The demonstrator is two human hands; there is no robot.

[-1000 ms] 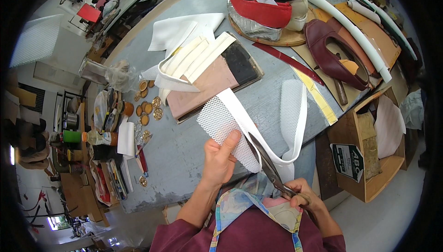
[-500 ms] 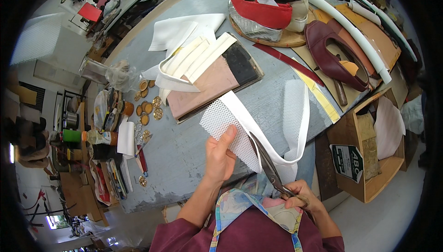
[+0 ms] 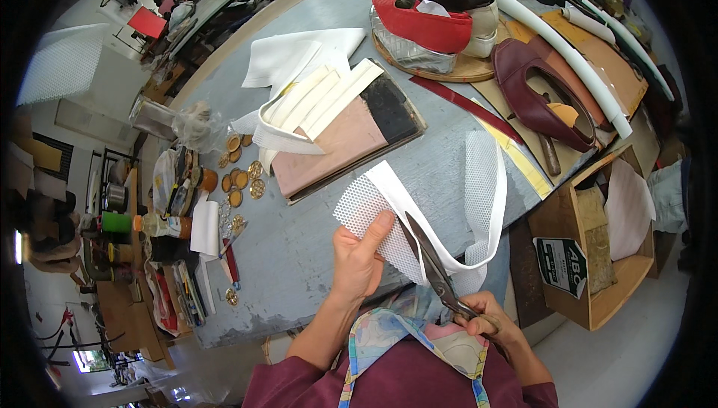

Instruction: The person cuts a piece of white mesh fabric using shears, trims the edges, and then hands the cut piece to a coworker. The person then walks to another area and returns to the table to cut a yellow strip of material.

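Leather sheets in wooden box

Black-white label — on cardboard box, right.

- A shoemaking or leather-craft workshop.
- Along the far edge of the grey workbench lie shoe uppers: a red one and a dark maroon one.
- Leather and fabric pieces are stacked mid-bench; round metal ornaments sit near its left edge.
- Cluttered shelves stand left.
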